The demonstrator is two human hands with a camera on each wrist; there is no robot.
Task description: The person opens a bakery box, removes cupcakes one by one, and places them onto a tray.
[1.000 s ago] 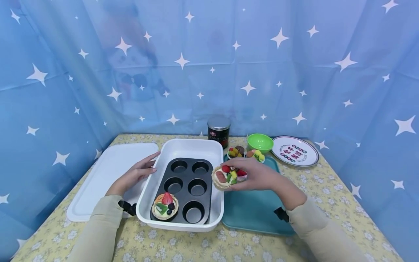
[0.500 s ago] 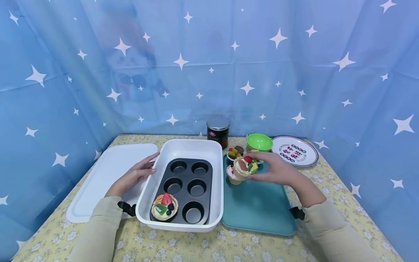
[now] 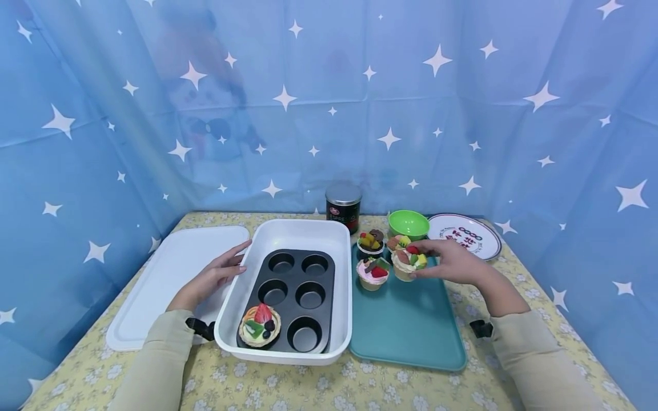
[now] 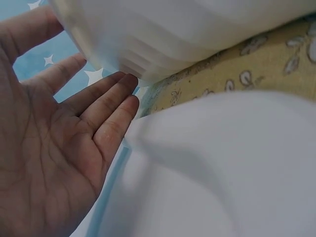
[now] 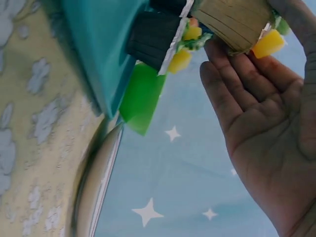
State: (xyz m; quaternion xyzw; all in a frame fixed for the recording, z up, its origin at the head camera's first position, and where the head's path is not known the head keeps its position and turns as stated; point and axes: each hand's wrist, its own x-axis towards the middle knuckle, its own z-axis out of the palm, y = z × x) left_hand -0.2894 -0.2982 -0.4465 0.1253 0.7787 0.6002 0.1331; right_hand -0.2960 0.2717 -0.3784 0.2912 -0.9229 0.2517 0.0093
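Over the far part of the teal tray point(image 3: 411, 331), my right hand point(image 3: 454, 262) grips a fruit-topped toy cupcake point(image 3: 404, 273) with a beige base, pinched between thumb and fingers. Right beside it stands a pink cupcake point(image 3: 372, 278). Behind are a dark-cupped cupcake point(image 3: 370, 245) and a partly hidden one with yellow topping point(image 3: 398, 242). My left hand point(image 3: 218, 274) rests at the left rim of a white deep pan point(image 3: 343, 334), fingers nearly straight. Inside the pan lies a black muffin tin point(image 3: 292, 298), whose near-left cup bears a strawberry-topped fruit tart point(image 3: 260, 326).
An espresso can point(image 3: 343, 212) stands behind the pan. To its right are a green bowl point(image 3: 409, 225) and a white plate point(image 3: 480, 242) with red print, partly behind my right hand. On the left lies a flat white lid point(image 3: 175, 279).
My right hand has carried the cupcake rightward from the pan's right edge to over the tray's far part, and the pink cupcake now shows fully. My left hand has stayed put.
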